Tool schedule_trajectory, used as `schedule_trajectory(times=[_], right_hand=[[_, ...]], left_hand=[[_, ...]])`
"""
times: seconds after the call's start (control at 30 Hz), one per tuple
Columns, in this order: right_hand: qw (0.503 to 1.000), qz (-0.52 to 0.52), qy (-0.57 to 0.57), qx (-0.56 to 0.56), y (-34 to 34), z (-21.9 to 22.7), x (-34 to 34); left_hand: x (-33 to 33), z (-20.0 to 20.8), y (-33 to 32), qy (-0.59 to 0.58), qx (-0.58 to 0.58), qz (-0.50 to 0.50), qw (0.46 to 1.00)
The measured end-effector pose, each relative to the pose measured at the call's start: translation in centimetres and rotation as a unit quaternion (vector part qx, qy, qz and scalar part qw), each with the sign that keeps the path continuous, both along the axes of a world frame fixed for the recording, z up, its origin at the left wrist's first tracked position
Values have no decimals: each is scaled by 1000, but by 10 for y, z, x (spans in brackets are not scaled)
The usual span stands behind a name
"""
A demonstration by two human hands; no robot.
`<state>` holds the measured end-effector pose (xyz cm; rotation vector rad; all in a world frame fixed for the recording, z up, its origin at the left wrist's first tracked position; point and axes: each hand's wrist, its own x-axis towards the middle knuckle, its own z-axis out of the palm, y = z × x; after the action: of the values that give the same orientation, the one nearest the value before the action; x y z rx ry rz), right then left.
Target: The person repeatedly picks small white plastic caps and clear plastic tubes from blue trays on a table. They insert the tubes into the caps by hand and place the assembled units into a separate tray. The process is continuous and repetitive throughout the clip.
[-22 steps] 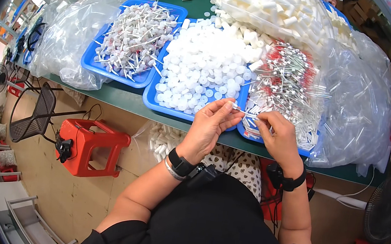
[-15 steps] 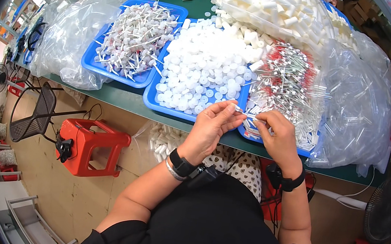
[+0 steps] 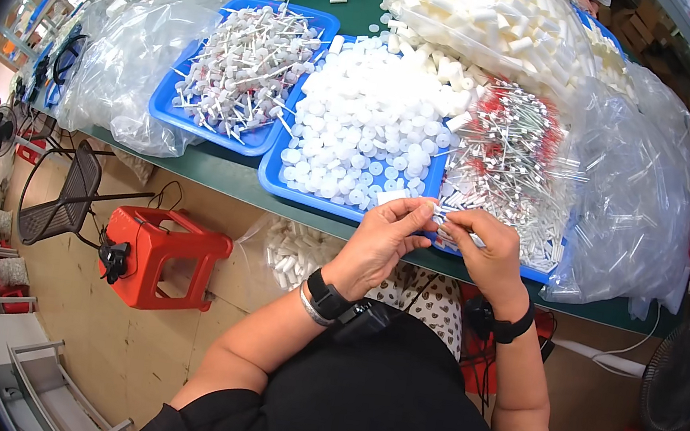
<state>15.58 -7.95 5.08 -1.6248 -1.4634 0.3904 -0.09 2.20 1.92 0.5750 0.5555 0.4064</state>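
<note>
Over the front edge of the trays, my left hand (image 3: 390, 237) and my right hand (image 3: 487, 250) meet with thumbs and index fingers pinched. Between the fingertips is a small, thin white stick (image 3: 439, 214), mostly hidden by the fingers. A white cylinder (image 3: 394, 195) shows just behind my left index finger; whether that hand holds it I cannot tell. Beyond my left hand, a blue tray (image 3: 312, 200) bears a heap of translucent white discs (image 3: 363, 144). Past my right hand, thin sticks with red and white parts (image 3: 516, 142) lie piled in another blue tray (image 3: 536, 276).
Assembled white pieces on sticks (image 3: 247, 67) fill a blue tray (image 3: 199, 128) at the left. A large bag of white foam cylinders (image 3: 493, 17) stands behind. Clear plastic bags (image 3: 626, 200) flank the trays. A red stool (image 3: 161, 257) is on the floor at left.
Both hands have shifted slightly toward me, still pinched together. The white cylinder now shows behind my left index finger. The trays appear slightly lower and further right in the picture.
</note>
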Motion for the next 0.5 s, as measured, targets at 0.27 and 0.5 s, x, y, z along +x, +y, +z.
schedule_trajectory(times=[0.27, 0.5], right_hand=[[867, 9, 459, -191, 0, 1, 13], [914, 7, 369, -169, 3, 4, -4]], left_hand=[[-2, -3, -1, -3, 42, -29, 999], [-4, 1, -2, 29, 96, -9, 995]])
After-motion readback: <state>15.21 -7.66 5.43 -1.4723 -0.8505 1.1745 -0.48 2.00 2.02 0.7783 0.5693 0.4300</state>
